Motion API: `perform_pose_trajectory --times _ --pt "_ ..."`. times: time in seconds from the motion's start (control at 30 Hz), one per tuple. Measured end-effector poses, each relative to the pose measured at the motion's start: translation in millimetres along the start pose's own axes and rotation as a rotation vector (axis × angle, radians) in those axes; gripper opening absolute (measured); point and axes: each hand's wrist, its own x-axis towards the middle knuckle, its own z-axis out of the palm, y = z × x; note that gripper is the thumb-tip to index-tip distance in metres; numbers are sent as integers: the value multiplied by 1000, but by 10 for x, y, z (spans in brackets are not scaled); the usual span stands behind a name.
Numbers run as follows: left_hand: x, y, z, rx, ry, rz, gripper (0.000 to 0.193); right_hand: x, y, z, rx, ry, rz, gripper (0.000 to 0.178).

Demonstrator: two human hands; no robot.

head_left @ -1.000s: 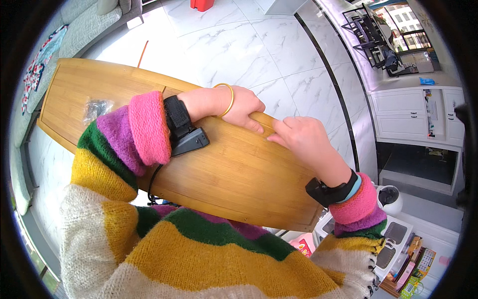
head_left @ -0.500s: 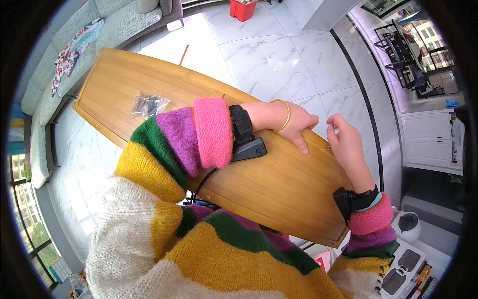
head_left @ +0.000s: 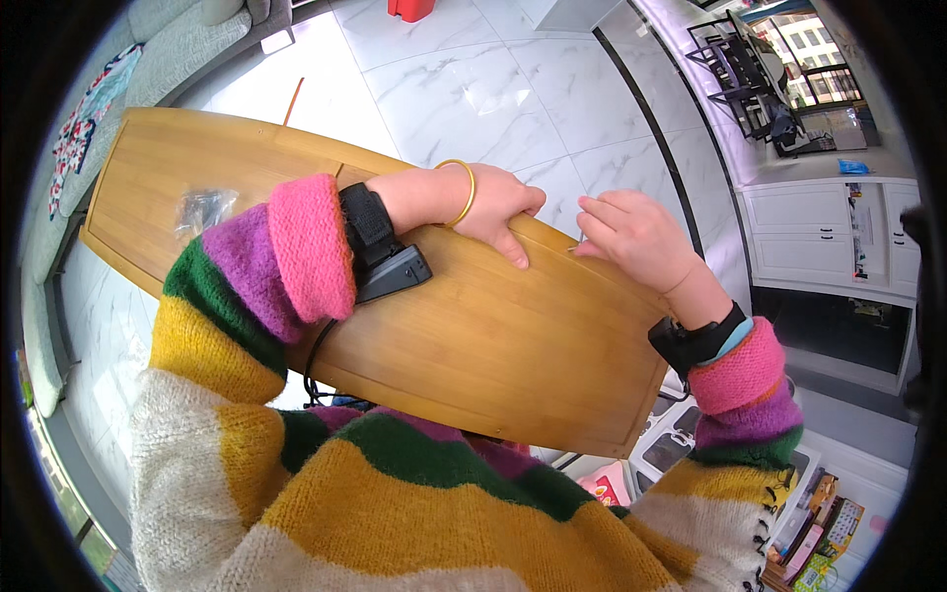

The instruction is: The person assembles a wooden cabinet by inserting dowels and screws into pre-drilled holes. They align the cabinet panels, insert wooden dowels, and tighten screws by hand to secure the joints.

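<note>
A long yellow-brown wooden board (head_left: 464,326) with a raised rim and curved long sides lies across in front of me. My left hand (head_left: 491,207) grips its far edge, thumb on the top face and other fingers over the rim, partly hidden. Just right of it, my right hand (head_left: 631,232) is closed in a pinch at the same edge. Between its fingertips shows a thin silvery metal tool (head_left: 580,238), mostly covered, its tip at the rim. A small clear plastic bag (head_left: 204,211) with dark contents sits on the board's left part.
A grey sofa (head_left: 187,59) stands at the far left, a red container (head_left: 410,8) on the marble-tiled floor (head_left: 464,94) at the back. White cabinets (head_left: 801,212) line the right. Boxes and packets (head_left: 814,533) lie at lower right.
My view has shifted right, so the scene sits further left. My right hand has come closer to the board's edge, its fingers now pinched there. The left hand keeps its hold.
</note>
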Motion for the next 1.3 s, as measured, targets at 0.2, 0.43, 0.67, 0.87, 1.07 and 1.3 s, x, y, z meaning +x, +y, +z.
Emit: perform_pose_trajectory --times 0.2,0.43,0.67,0.87,1.07,1.3 --pt "-11 -14 18 -22 7 -14 60 -85 -217 25 -96 -105 292 31" --pt "24 -102 23 16 62 23 61 49 -543 76 -33 -240 824 37" --pt "51 -90 21 -9 19 46 61 203 -609 10 304 -394 1311 37" --pt "47 -91 38 -9 15 56 61 327 -664 14 299 -481 1430 38" --pt "138 -84 79 46 -12 118 64 256 -790 135 -22 -469 1289 31" --pt "-21 124 -10 110 -69 -37 65 118 -853 175 -109 -322 1073 22"
